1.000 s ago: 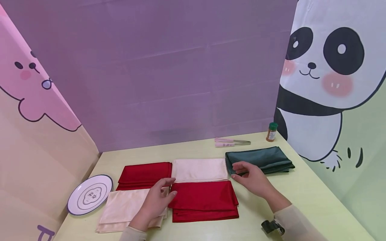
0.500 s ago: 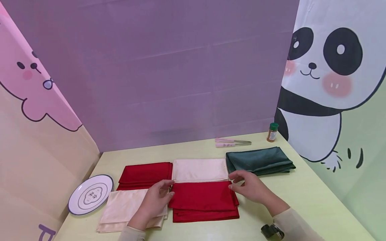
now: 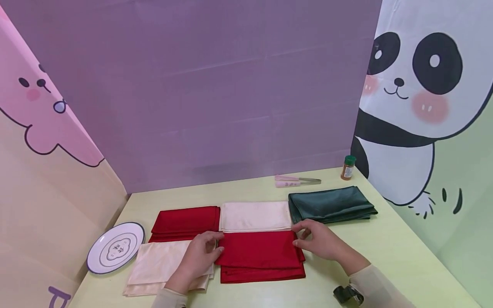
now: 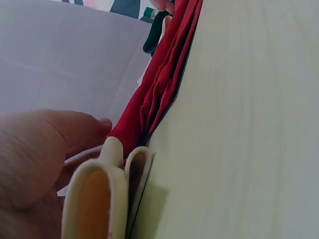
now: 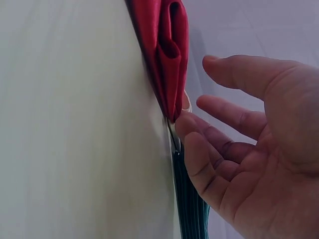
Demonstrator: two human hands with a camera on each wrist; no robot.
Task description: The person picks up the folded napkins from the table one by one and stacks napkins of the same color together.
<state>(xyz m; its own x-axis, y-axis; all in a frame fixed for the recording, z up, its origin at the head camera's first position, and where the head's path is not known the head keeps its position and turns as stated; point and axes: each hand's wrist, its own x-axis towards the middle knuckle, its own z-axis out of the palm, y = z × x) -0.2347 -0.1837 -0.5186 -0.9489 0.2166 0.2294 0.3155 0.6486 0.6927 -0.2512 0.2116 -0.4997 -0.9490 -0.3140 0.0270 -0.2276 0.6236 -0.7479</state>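
Observation:
A folded red cloth (image 3: 258, 250) lies in the middle of the front row, between my two hands. My left hand (image 3: 198, 252) is at its left edge, over the right end of a folded cream cloth (image 3: 161, 261); its thumb and fingers are apart. At the red cloth's right back corner is my right hand (image 3: 317, 239), fingers loosely bent. The right wrist view shows that hand's thumb (image 5: 234, 69) apart from the fingers, with fingertips right beside the red cloth's folds (image 5: 172, 59) and nothing gripped. Behind lie another red cloth (image 3: 186, 220), a white cloth (image 3: 255, 216) and a dark green cloth (image 3: 331, 203).
A white plate with a blue rim (image 3: 94, 261) rests at the table's left edge, tilted against the wall. Pink-handled tongs (image 3: 289, 182) lie at the back. A small green-capped jar (image 3: 348, 168) stands in the back right corner.
My right hand has come left and toward me, from the green cloth's front edge to the red cloth's right back corner. The left hand has hardly moved; the cloths lie as before.

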